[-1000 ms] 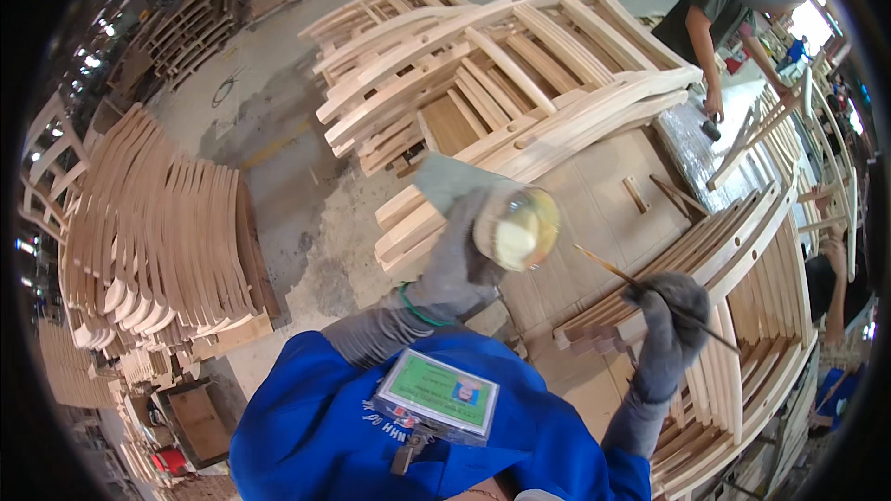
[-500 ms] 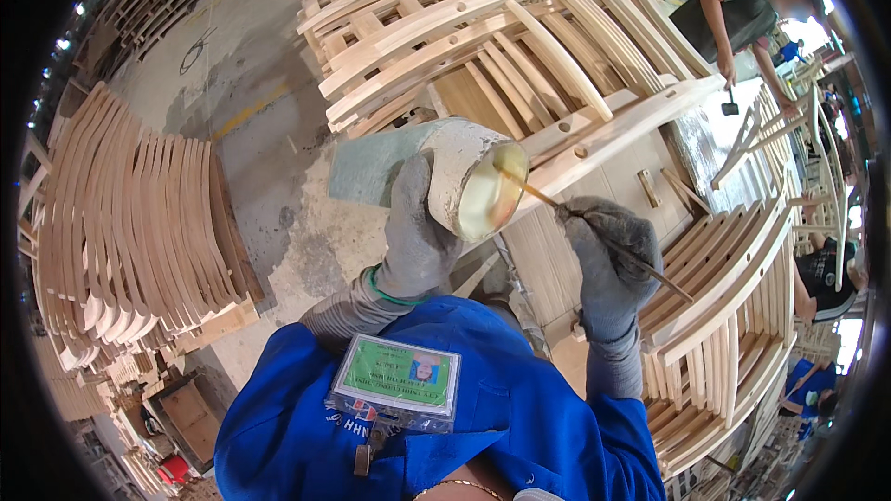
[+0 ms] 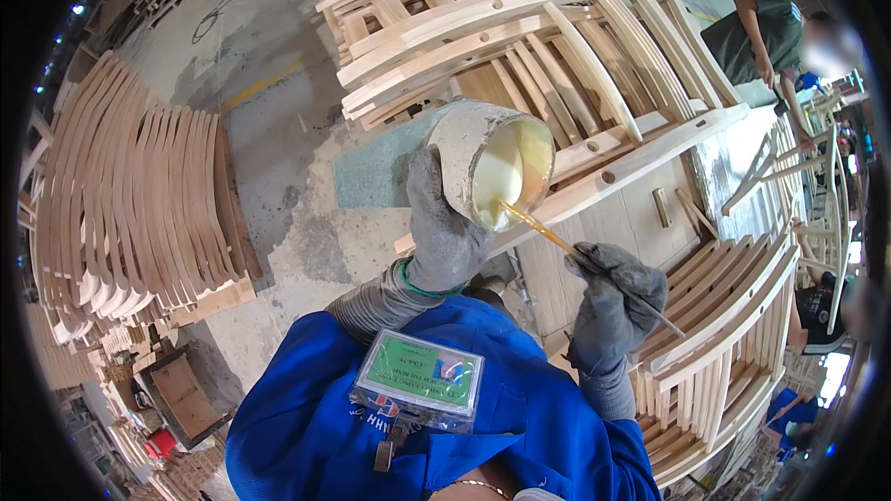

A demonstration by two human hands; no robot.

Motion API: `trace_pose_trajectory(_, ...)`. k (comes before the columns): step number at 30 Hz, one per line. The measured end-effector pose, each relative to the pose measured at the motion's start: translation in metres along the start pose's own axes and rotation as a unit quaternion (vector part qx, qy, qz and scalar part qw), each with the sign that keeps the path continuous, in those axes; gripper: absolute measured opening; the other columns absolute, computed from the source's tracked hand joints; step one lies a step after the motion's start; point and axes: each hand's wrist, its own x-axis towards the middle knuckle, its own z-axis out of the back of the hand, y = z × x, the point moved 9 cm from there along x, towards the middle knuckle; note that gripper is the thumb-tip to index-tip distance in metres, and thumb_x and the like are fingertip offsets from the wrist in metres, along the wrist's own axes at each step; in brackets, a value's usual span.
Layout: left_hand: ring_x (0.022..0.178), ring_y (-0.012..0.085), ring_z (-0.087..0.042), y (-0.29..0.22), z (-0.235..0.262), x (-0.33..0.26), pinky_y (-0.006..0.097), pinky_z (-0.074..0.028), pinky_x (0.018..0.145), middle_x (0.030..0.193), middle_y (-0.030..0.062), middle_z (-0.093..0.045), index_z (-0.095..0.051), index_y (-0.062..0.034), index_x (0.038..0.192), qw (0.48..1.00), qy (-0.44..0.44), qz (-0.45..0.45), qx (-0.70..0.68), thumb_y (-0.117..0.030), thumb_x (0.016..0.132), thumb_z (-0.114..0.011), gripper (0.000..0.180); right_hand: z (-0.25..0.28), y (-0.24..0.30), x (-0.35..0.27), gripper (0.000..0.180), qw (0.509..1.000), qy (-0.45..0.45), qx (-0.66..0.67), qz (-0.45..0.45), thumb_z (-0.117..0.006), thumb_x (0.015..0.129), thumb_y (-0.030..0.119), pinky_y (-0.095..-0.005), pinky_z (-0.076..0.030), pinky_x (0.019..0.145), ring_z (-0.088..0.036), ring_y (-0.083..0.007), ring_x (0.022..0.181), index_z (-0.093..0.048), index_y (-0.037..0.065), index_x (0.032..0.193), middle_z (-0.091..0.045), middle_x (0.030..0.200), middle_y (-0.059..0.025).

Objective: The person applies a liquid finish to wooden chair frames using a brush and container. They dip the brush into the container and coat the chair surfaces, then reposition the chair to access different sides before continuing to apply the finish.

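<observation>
My left hand (image 3: 444, 227), in a grey work glove, is closed round a whitish, stained cup (image 3: 458, 150). The cup is tilted with its mouth toward the right, showing a creamy pale liquid (image 3: 495, 176) that looks like glue, with a yellowish film on the inner wall. Between the gloved fingers of my right hand (image 3: 616, 297) is a thin stick (image 3: 548, 235). Its wet, amber-coloured tip is at the lower part of the cup's mouth, and the other end sticks out past my hand to the lower right. Beyond the cup lie assembled curved wooden frames (image 3: 566, 56).
Curved wooden slats (image 3: 139, 195) stand stacked at the left. More slatted frames (image 3: 715, 315) are close on my right, beside a wooden panel (image 3: 594, 250). A co-worker (image 3: 766, 32) bends over pieces at the far right. An open box (image 3: 186, 394) sits at the lower left.
The stick's tip has moved down from the upper part of the cup's mouth to its lower part. My right hand has lowered slightly, and the cup appears a little further right.
</observation>
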Motion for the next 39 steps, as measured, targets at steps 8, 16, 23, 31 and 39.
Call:
trace_pose_trajectory(8, 0.118, 0.021, -0.04, -0.011, -0.01, 0.015, 0.038, -0.037, 0.098, 0.13, 0.0095, -0.035, -0.02, -0.008, 0.135, 0.993, 0.064, -0.055, 0.085, -0.011, 0.08, -0.064, 0.071, 0.004, -0.016, -0.001, 0.02, 1.0, -0.005, 0.025, -0.014, -0.057, 0.075, -0.009, -0.0437, -0.053, 0.075, -0.062, -0.0328, 0.085, -0.045, 0.0, 0.088, -0.059, 0.092, -0.0257)
trace_pose_trajectory(16, 0.117, 0.021, -0.04, 0.047, 0.017, 0.02, 0.037, -0.034, 0.1, 0.126, 0.0114, -0.037, -0.021, -0.0032, 0.133, 0.98, -0.034, 0.124, -0.15, -0.014, 0.079, -0.064, 0.07, 0.034, -0.012, 0.033, 0.014, 0.993, -0.113, -0.039, -0.013, -0.057, 0.08, 0.0, -0.0431, -0.054, 0.074, -0.063, -0.031, 0.082, -0.046, -0.003, 0.088, -0.06, 0.093, -0.0235)
trace_pose_trajectory(23, 0.123, 0.0308, -0.03, 0.041, 0.037, 0.023, 0.041, -0.022, 0.104, 0.129, 0.0186, -0.031, -0.017, 0.0042, 0.134, 0.957, 0.055, -0.006, 0.284, -0.02, 0.072, -0.073, 0.087, 0.104, -0.011, 0.092, 0.011, 0.95, -0.127, -0.283, -0.016, -0.059, 0.084, 0.006, -0.0297, -0.055, 0.066, -0.063, -0.017, 0.069, -0.055, -0.003, 0.089, -0.062, 0.079, -0.0117)
trace_pose_trajectory(31, 0.12, 0.025, -0.035, 0.026, 0.05, 0.029, 0.035, -0.029, 0.099, 0.126, 0.0155, -0.034, -0.023, 0.0025, 0.13, 0.972, 0.04, -0.006, 0.233, -0.017, 0.074, -0.071, 0.077, 0.102, -0.046, 0.104, 0.014, 0.94, -0.094, -0.325, -0.048, -0.064, 0.082, 0.01, -0.024, -0.051, 0.061, -0.06, -0.0114, 0.064, -0.057, -0.002, 0.082, -0.061, 0.07, -0.0073)
trace_pose_trajectory(39, 0.122, 0.0228, -0.034, 0.04, 0.061, 0.018, 0.034, -0.029, 0.103, 0.133, 0.0134, -0.029, -0.013, -0.0012, 0.134, 0.984, 0.028, 0.049, 0.171, -0.002, 0.072, -0.069, 0.084, 0.073, -0.038, 0.107, 0.016, 0.868, -0.07, -0.491, -0.02, -0.064, 0.081, 0.014, -0.0226, -0.042, 0.054, -0.054, -0.0089, 0.057, -0.057, 0.001, 0.077, -0.06, 0.063, -0.0053)
